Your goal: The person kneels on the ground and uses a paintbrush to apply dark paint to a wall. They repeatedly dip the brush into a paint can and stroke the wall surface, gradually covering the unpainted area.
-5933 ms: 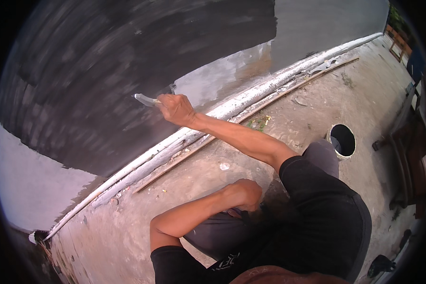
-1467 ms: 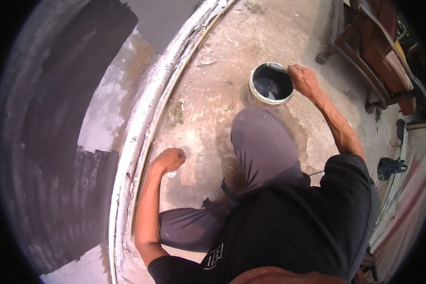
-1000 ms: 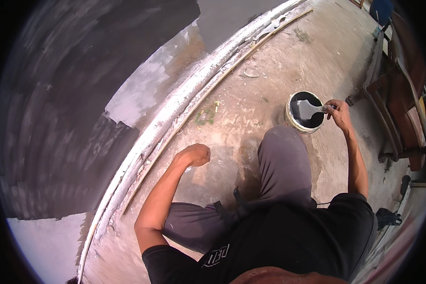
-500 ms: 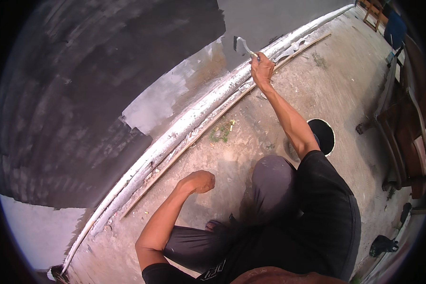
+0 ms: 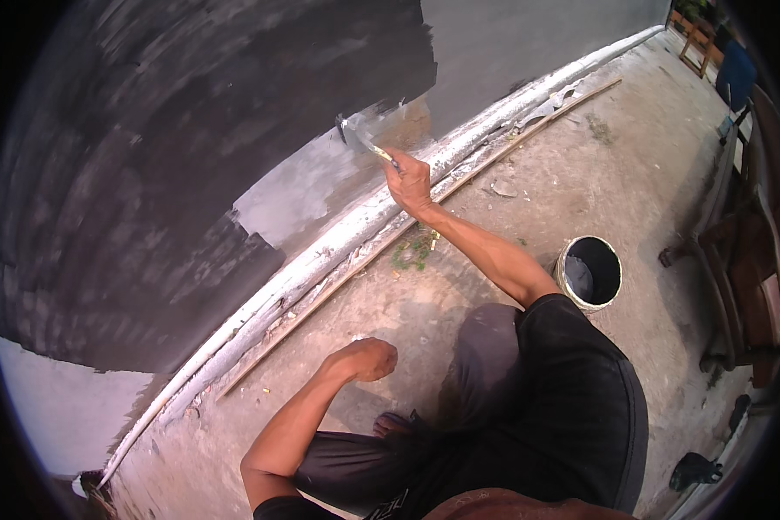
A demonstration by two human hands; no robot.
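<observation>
My right hand [image 5: 410, 185] is closed round the handle of a paintbrush [image 5: 374, 149]. The brush's dark bristle end is at the wall, by the border between the dark paint [image 5: 173, 156] and a paler grey patch [image 5: 295, 195]; whether it touches I cannot tell. My left hand [image 5: 366, 360] is curled into a fist over the concrete, apart from the wall, with nothing visible in it. To the right of my right forearm stands a round paint bucket [image 5: 565, 276] with a pale rim and grey paint inside.
A whitish raised ledge [image 5: 321, 247] runs along the wall's foot, with a long thin wooden strip [image 5: 494, 160] beside it on the concrete floor [image 5: 615, 182]. Dark brown wooden furniture [image 5: 741, 251] stands at the right. A black object [image 5: 696, 471] lies at lower right.
My right hand has brought the paintbrush left and toward me along the wall, to the paler patch's edge. More of the bucket shows. My left hand has hardly moved.
</observation>
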